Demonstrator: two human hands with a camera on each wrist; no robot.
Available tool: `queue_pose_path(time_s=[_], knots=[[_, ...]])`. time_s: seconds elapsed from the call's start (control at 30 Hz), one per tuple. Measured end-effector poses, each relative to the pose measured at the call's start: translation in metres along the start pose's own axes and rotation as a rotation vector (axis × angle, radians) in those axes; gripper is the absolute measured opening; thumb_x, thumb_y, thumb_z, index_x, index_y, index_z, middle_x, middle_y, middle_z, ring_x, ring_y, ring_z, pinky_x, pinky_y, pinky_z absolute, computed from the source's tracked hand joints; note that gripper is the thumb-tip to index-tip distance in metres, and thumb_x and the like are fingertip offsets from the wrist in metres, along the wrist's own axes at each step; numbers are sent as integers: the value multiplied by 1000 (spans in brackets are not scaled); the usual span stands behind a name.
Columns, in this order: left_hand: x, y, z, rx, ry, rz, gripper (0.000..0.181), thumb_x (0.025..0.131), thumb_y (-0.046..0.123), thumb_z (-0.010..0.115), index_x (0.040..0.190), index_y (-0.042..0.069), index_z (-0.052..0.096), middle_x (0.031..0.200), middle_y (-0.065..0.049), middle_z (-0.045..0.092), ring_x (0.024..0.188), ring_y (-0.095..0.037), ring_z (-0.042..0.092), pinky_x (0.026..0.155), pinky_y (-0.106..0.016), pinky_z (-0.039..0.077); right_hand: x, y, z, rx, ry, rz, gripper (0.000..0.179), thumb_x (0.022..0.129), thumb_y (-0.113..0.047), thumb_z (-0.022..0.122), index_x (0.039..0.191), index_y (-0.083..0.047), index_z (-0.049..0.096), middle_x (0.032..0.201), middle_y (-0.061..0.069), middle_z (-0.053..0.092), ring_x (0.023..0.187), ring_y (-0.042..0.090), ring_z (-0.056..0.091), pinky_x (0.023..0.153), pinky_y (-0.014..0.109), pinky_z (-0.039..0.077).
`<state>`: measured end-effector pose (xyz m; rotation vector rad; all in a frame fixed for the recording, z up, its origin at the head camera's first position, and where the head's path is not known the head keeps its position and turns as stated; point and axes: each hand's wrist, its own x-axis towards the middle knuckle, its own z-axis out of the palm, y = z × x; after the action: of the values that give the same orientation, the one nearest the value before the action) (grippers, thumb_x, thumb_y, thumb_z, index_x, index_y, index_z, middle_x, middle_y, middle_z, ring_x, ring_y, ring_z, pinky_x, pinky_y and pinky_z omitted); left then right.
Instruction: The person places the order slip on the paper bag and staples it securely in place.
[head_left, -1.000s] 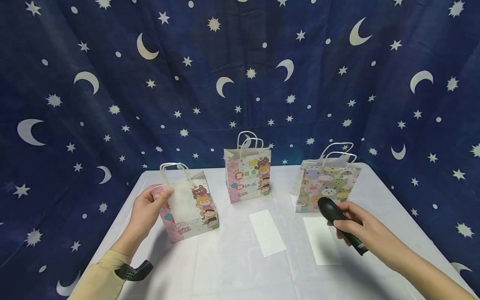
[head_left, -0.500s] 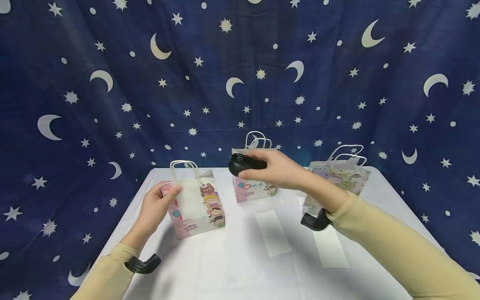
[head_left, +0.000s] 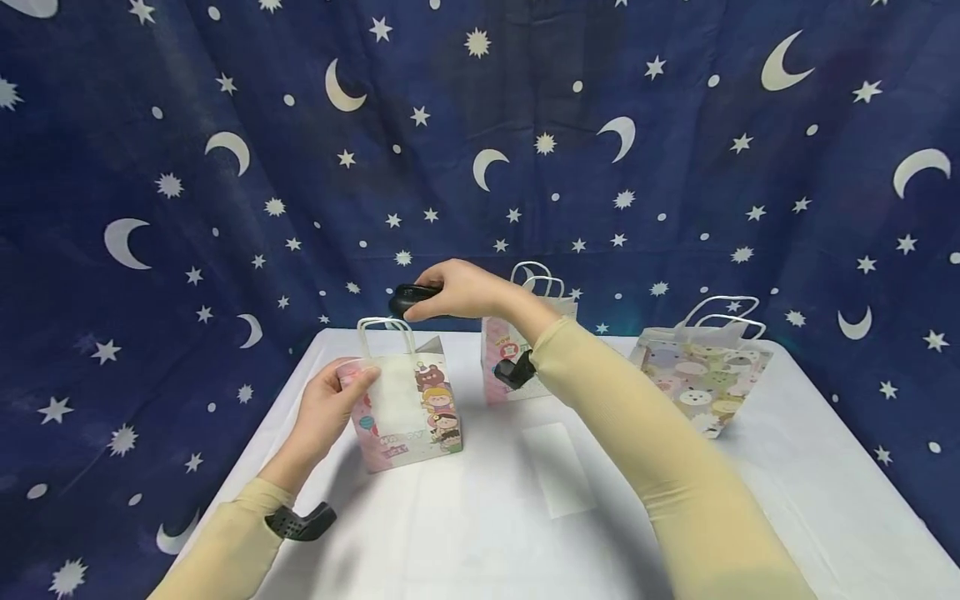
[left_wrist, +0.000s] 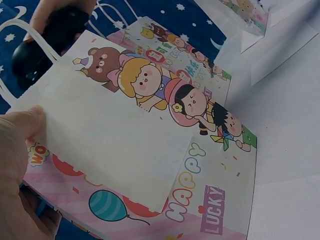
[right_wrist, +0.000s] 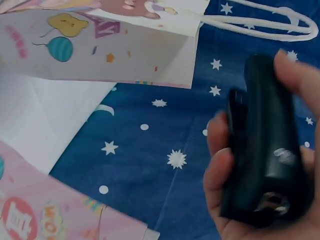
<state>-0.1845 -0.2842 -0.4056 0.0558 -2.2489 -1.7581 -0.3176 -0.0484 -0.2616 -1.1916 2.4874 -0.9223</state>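
In the head view a paper gift bag (head_left: pixel 442 408) with cartoon children and a bear stands on the left of the table. My left hand (head_left: pixel 322 412) pinches its upper left edge, thumb in front, over a white paper slip (head_left: pixel 397 396) lying flat against the bag's front. My right hand (head_left: pixel 472 287) grips a black stapler (head_left: pixel 412 298) just behind and right of the bag's white twisted handles (head_left: pixel 386 325). From the right wrist, the stapler (right_wrist: pixel 272 145) shows with fingers round it, apart from the bag (right_wrist: pixel 150 60).
A second cartoon bag (head_left: pixel 497 367) stands at the back middle, partly behind my right forearm. An animal-print bag (head_left: pixel 697 379) leans at the back right. Another white slip (head_left: pixel 558 471) lies on the white-covered table (head_left: pixel 450 550). A starry blue curtain (head_left: pixel 480 125) hangs behind.
My right hand has carried the stapler from the right side of the table leftward and up, past the middle bag, to the left bag's handles. My left hand keeps its pinch.
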Motion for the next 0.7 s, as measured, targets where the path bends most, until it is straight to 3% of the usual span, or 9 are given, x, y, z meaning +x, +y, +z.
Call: queue_pose_path(time_s=[0.17,0.37,0.7], knots=[[0,-1,1,-19,-5,8,38,98,29,73,117,-3,64,90,-1,75,78,-12,70,70,-28,58,14,-4,5,20,-106,6,53,88,-48,74,127,-12,69,114,0,70,99,23,66,79,33,54],[-1,2,4,-37,5,7,36,98,26,73,116,-4,65,88,-1,75,76,-11,69,68,-27,57,19,-9,8,18,-223,-28,49,86,-49,77,118,-13,73,104,0,72,89,22,66,72,31,53],[-1,4,4,-19,24,2,35,97,24,74,119,-3,65,87,2,74,78,-8,68,69,-25,56,21,-34,11,-190,-341,-65,31,84,-42,79,99,-15,76,89,-1,72,78,14,63,71,30,50]])
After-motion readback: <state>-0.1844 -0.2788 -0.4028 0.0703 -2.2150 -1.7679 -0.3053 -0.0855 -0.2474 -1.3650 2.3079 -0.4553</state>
